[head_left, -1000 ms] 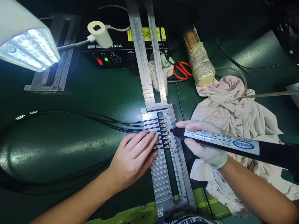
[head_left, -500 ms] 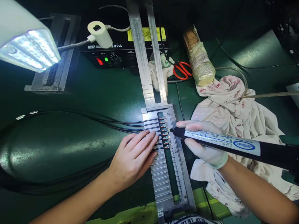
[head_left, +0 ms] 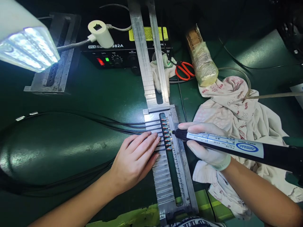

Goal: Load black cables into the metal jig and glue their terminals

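Note:
Bare, with fingers stretched out, my left hand [head_left: 136, 159] lies on the black cables [head_left: 132, 126] where they cross the slotted metal jig [head_left: 163, 176]. The cables lie side by side in the jig's grooves. Their ends carry small connector boards [head_left: 166, 127] with metal plugs, in a column over the slot. My right hand [head_left: 208, 151], in a thin white glove, is closed around a black glue syringe [head_left: 227, 144] with a white and blue label. The syringe lies nearly level, its tip pointing left at a connector in the middle of the column. Whether the tip touches it I cannot tell.
Behind stands a black dispenser controller [head_left: 113, 58] with lit buttons. A bright lamp [head_left: 28, 47] hangs at upper left. Around are a second metal jig [head_left: 55, 56], red-handled scissors [head_left: 184, 71], a wrapped block [head_left: 203, 61] and a crumpled printed cloth [head_left: 258, 116].

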Demonstrator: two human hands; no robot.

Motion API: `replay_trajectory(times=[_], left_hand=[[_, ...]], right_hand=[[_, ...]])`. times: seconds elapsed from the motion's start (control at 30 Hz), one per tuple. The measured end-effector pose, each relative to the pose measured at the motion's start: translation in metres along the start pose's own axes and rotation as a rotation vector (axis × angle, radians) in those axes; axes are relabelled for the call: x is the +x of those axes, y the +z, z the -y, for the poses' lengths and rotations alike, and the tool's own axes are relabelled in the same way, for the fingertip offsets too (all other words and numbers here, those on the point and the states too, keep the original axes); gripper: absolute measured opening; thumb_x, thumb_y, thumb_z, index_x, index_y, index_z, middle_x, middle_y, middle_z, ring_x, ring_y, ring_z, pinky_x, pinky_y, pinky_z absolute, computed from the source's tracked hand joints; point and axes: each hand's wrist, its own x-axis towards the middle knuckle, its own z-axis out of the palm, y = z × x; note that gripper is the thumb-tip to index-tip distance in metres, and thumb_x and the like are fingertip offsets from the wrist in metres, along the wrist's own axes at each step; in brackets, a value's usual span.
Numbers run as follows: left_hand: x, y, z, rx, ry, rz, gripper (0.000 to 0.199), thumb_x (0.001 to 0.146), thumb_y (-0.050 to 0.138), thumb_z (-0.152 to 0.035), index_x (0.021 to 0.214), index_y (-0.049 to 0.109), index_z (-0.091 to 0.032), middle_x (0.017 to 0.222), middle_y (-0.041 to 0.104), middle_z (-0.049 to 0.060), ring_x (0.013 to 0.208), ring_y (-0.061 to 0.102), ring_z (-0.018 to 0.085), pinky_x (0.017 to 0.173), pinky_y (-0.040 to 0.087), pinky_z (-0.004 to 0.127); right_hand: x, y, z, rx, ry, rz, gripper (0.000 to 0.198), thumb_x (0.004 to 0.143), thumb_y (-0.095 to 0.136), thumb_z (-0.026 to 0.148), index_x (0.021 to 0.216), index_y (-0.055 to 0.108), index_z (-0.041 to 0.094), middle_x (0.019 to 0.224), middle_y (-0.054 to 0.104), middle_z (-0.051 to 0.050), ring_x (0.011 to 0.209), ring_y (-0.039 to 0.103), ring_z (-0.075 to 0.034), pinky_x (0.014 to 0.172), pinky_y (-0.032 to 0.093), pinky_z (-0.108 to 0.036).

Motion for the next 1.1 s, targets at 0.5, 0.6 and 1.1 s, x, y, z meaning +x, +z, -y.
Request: replay_trajectory(times=[0.5, 0.6, 1.1], left_hand=[[-0.0005, -0.0001, 0.0000, 0.004, -0.007, 0.004, 0.039, 0.090, 0.066, -0.014, 0.128, 0.057, -0.005, 0.127, 0.066, 0.014, 0.119, 0.059, 0.029, 0.094, 0.047, 0.043], [0.0001, 0.0003, -0.0001, 0.003, -0.006, 0.005, 0.039, 0.090, 0.066, -0.014, 0.128, 0.057, -0.005, 0.127, 0.066, 0.014, 0.119, 0.059, 0.029, 0.094, 0.047, 0.043], [0.0008, 0.0000, 0.0003, 0.014, 0.011, 0.009, 0.039, 0.091, 0.065, -0.014, 0.128, 0.057, -0.004, 0.127, 0.066, 0.015, 0.119, 0.059, 0.029, 0.094, 0.047, 0.043]], right_hand=[[-0.0047, -0.0028, -0.0029, -0.041, -0.002, 0.002, 0.029, 0.081, 0.071, 0.012, 0.107, 0.064, 0.023, 0.113, 0.070, -0.003, 0.104, 0.070, -0.021, 0.093, 0.061, -0.034], [-0.0048, -0.0028, -0.0024, -0.039, -0.012, 0.007, 0.029, 0.081, 0.071, 0.012, 0.107, 0.064, 0.023, 0.113, 0.070, -0.003, 0.104, 0.070, -0.020, 0.093, 0.061, -0.033], [-0.0022, -0.0066, -0.0004, 0.052, -0.198, 0.016, 0.036, 0.077, 0.070, 0.004, 0.110, 0.064, 0.017, 0.115, 0.070, -0.010, 0.105, 0.070, -0.022, 0.094, 0.060, -0.032]])
